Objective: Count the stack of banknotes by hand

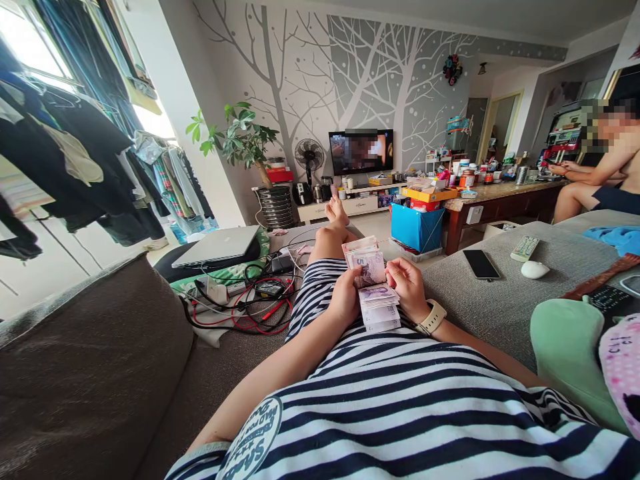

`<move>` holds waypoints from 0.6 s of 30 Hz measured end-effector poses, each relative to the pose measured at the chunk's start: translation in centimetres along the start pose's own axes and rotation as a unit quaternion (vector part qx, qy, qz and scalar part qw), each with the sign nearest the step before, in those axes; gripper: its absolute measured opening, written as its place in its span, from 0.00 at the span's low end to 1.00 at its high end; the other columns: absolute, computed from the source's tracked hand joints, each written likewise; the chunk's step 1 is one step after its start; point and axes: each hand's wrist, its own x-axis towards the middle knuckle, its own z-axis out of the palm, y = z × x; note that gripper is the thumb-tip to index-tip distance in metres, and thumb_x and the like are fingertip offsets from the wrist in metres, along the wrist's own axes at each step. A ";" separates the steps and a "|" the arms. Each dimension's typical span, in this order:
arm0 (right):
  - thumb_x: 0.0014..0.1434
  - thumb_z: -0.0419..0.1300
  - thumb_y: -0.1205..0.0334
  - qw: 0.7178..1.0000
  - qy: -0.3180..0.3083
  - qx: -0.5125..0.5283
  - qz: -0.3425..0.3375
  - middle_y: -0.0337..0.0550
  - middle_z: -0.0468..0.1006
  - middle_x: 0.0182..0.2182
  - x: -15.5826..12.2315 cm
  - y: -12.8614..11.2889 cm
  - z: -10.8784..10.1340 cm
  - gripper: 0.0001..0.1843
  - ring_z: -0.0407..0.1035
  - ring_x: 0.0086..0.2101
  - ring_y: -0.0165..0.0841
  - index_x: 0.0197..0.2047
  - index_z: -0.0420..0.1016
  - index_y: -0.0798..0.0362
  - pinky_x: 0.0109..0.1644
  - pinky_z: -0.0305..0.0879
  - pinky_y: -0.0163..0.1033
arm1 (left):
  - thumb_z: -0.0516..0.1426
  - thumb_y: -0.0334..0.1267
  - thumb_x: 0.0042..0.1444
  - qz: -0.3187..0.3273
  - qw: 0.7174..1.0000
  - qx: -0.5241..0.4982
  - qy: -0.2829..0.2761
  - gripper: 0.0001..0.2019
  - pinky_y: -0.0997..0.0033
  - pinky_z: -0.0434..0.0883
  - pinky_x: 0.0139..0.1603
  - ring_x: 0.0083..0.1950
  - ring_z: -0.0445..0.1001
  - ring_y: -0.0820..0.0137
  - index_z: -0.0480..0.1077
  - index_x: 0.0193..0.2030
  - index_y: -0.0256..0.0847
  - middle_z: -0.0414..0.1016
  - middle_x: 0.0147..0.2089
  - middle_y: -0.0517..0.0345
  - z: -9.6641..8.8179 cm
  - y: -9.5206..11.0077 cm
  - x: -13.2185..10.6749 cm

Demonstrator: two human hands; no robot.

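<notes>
A stack of banknotes (370, 265) is held above my lap, with purple notes in front and some reddish ones behind. My left hand (346, 293) is closed on the stack's left side, its thumb lying on the top note. At the right edge my right hand (406, 285) pinches the notes between thumb and curled fingers. Several more banknotes (381, 315) hang fanned out below, folded down toward my striped clothing (400, 387). A pale watch (433, 317) is on my right wrist. Which fingers support the notes from behind is hidden.
On the sofa to my left lie tangled cables (260, 290) and a closed laptop (217, 247). To the right are a phone (481, 265), a remote (525, 248) and a white mouse (535, 269). A person (607, 160) sits farther right, beside a cluttered wooden table (455, 205).
</notes>
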 end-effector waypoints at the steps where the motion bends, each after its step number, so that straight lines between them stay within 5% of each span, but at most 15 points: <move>1: 0.61 0.65 0.32 1.000 0.015 -0.004 0.002 0.36 0.65 0.21 0.1 0.1 0.0 0.29 0.60 0.23 0.30 0.30 0.68 0.50 0.29 0.57 0.38 | 0.66 0.35 0.47 0.005 1.000 0.005 0.000 0.12 0.64 0.78 0.46 0.36 0.81 0.63 0.78 0.39 0.33 0.83 0.36 0.50 -0.1 0.0 0.0; 5: 0.56 0.68 0.32 0.998 0.053 -0.011 0.013 0.37 0.67 0.25 0.3 0.5 0.2 0.29 0.60 0.26 0.30 0.33 0.67 0.50 0.30 0.57 0.38 | 0.68 0.35 0.41 0.004 1.000 0.022 -0.008 0.13 0.68 0.74 0.37 0.31 0.77 0.67 0.77 0.35 0.34 0.81 0.32 0.54 -0.2 0.2 -0.3; 10: 0.60 0.65 0.36 0.998 0.031 -0.058 -0.002 0.37 0.65 0.23 0.2 0.4 0.1 0.27 0.59 0.26 0.31 0.29 0.66 0.50 0.31 0.56 0.39 | 0.67 0.31 0.37 0.006 1.000 0.011 -0.010 0.13 0.68 0.74 0.39 0.32 0.77 0.67 0.78 0.35 0.34 0.82 0.32 0.53 -0.2 0.2 -0.4; 18: 0.61 0.63 0.39 0.999 0.023 -0.048 -0.007 0.37 0.65 0.23 -0.1 0.1 0.4 0.24 0.59 0.26 0.31 0.28 0.67 0.51 0.30 0.57 0.38 | 0.64 0.35 0.52 -0.006 1.000 -0.012 0.014 0.08 0.65 0.78 0.47 0.37 0.82 0.62 0.79 0.37 0.33 0.83 0.34 0.50 -0.2 0.0 0.0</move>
